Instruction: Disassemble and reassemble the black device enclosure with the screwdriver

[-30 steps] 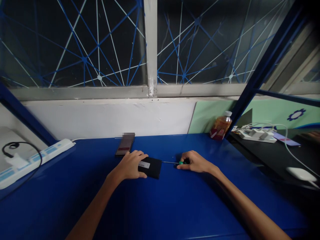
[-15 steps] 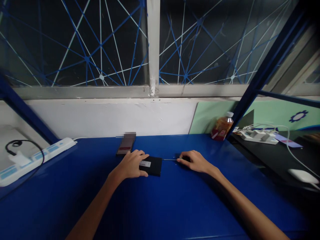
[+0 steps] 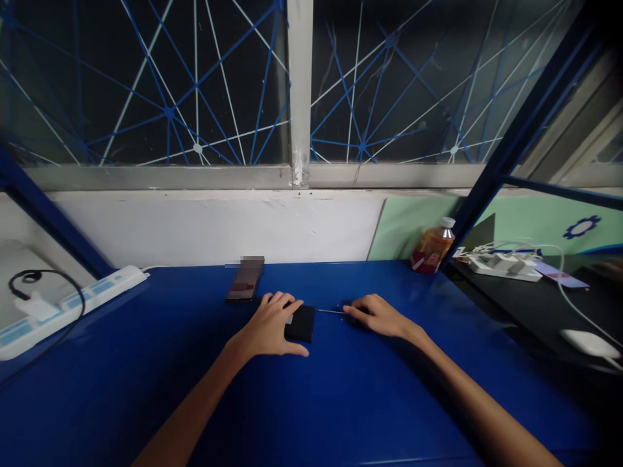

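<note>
A flat black rectangular case [image 3: 302, 324] with a white label lies on the blue table [image 3: 335, 395], its left part covered by my left hand [image 3: 275, 324]. The fingers of that hand reach over the case's top. Its thumb sticks out past the near edge, apart from the fingers. My right hand [image 3: 377, 314] is closed around a thin screwdriver [image 3: 331, 311], whose metal shaft points left with its tip at the case's right edge. Most of the handle is hidden in the fingers. Behind my left hand lies a phone-like dark slab [image 3: 244, 279].
On the left, a white power strip [image 3: 107, 290] carries a plug with a black cable. A bottle of brown drink [image 3: 433, 246] stands at the back right, by the blue frame post. Further right, a black surface [image 3: 525, 305] bears white cables, chargers and a white adapter [image 3: 591, 342].
My left hand has slid right over the case, covering most of its label, and its thumb has spread outward. My right hand has barely moved.
</note>
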Available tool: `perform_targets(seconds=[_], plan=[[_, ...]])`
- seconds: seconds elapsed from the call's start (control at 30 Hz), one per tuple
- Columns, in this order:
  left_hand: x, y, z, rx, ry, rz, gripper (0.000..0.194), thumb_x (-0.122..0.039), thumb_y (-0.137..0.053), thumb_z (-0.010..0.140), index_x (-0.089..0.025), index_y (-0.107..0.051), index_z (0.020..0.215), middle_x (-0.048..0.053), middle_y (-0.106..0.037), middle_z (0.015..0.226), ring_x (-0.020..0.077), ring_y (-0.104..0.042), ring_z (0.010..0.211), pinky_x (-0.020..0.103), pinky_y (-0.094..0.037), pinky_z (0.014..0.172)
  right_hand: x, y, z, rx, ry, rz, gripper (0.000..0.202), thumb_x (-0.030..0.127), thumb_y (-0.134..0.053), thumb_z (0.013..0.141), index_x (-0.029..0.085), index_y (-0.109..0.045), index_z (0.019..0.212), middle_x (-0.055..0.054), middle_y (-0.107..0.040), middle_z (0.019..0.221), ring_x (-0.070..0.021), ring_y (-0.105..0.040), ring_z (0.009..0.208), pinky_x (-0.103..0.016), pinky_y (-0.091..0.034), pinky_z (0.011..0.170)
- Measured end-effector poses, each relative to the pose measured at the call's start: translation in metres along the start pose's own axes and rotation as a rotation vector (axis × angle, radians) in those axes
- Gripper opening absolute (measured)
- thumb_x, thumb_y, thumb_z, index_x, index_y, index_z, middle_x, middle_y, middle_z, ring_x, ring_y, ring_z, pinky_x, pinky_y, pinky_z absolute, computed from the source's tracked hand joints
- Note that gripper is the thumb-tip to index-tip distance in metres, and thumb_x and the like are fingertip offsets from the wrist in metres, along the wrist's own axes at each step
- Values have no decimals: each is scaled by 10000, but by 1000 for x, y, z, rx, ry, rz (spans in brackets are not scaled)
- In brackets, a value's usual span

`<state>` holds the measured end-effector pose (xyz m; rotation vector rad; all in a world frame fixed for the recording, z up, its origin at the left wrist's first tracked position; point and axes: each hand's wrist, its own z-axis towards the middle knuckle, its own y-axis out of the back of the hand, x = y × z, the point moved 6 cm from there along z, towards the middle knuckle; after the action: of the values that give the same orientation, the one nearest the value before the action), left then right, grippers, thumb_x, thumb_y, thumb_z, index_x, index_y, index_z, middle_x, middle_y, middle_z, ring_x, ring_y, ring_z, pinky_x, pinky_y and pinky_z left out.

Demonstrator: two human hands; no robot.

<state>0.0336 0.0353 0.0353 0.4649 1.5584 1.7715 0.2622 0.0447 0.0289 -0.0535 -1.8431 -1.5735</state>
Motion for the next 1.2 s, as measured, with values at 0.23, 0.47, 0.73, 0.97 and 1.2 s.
perform_targets(seconds=[0.23, 0.47, 0.73, 0.97, 1.2], plan=[[-12, -12, 9, -110, -18, 39, 776, -781, -533, 664, -204, -549, 1183, 109, -541, 1107, 304, -485, 984, 456, -381, 844, -2, 2, 2, -34, -5, -78, 464, 573, -438, 865, 180, -609, 688, 2, -574, 571, -116, -471, 511, -240, -276, 510], [-12, -9, 7, -118, -31, 57, 776, -790, -510, 674, -204, -548, 1182, 112, -550, 1106, 310, -492, 987, 466, -383, 847, 6, 1, -2, -108, 113, -256, 369, 546, -472, 871, 198, -592, 876, -30, -661, 800, -167, -584, 667, -250, -314, 569], [-12, -10, 7, -110, -11, 39, 787, -781, -508, 683, -193, -543, 1204, 123, -542, 1108, 315, -490, 998, 468, -391, 845, 3, -1, -3, -140, 99, -388, 371, 565, -486, 861, 206, -531, 940, -4, -639, 668, -174, -591, 577, -258, -247, 516], [-12, -10, 7, -105, -6, 40, 822, -792, -498, 678, -188, -528, 1235, 127, -543, 1108, 314, -489, 991, 469, -387, 845, 8, 4, -4, -91, 82, -237, 296, 437, -370, 940, 221, -563, 1002, -39, -678, 832, -184, -620, 731, -272, -355, 642], [-10, -11, 7, -108, -7, 27, 823, -783, -508, 679, -191, -524, 1250, 123, -543, 1111, 315, -493, 988, 471, -388, 840, 3, 9, -3, -94, 65, -254, 353, 546, -535, 824, 203, -617, 844, -40, -652, 830, -171, -573, 691, -264, -344, 603]])
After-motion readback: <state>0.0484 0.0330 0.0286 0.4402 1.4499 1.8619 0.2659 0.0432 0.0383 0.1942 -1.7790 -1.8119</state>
